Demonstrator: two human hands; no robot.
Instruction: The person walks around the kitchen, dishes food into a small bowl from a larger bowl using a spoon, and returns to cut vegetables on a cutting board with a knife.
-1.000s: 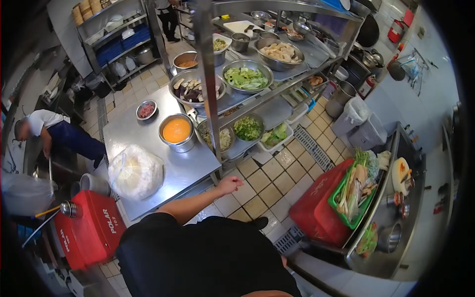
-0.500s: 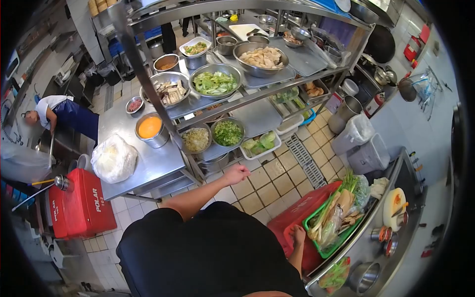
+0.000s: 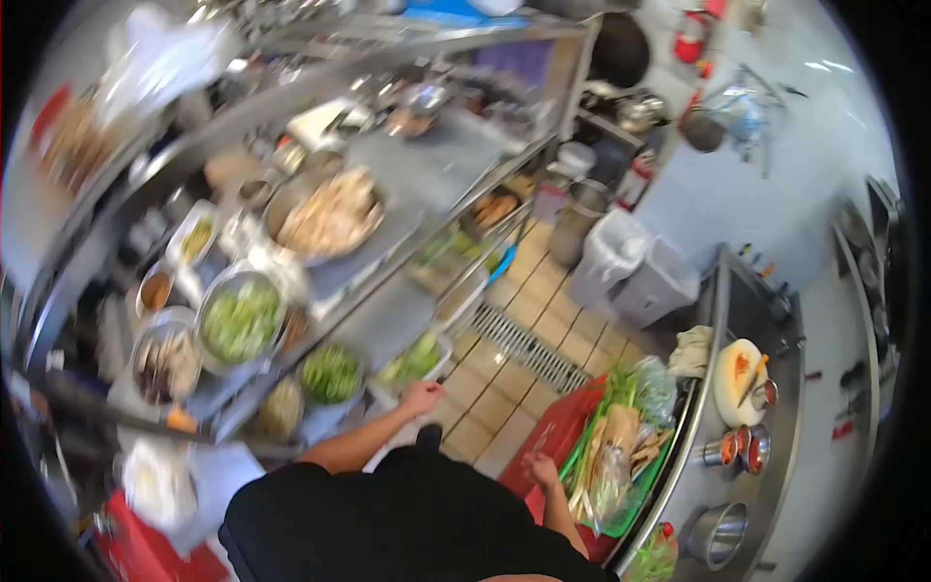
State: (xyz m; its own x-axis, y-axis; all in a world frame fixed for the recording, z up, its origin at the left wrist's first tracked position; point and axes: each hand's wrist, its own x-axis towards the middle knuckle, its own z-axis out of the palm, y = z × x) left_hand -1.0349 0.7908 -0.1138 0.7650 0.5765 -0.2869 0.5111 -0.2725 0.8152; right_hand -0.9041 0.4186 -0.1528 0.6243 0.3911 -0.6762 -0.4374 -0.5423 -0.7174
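Note:
My left hand [image 3: 421, 399] hangs in the air beside the lower shelf, its fingers curled in. Nearest to it are a white tray of green leaves [image 3: 415, 360] and a bowl of chopped greens [image 3: 332, 374]. My right hand [image 3: 541, 472] is over the red box [image 3: 553, 434], just left of the green basket [image 3: 621, 511] of vegetables. Its fingers are partly bent and slightly blurred; I make out nothing in them. Above, on the upper shelf, stand a bowl of green slices [image 3: 242, 315] and a bowl of pale pieces [image 3: 335, 215].
At the right a metal sink counter [image 3: 691, 466] holds a cutting board [image 3: 739, 373], small containers of red food and a steel bowl [image 3: 719, 535]. Grey bins [image 3: 656, 279] stand beyond the tiled aisle with its floor drain [image 3: 529, 346]. A white bag [image 3: 158, 482] is at lower left.
The view has swung right, bringing the sink counter and aisle nearer the middle. My right hand has come into view beside the green basket. The co-worker on the left is out of view.

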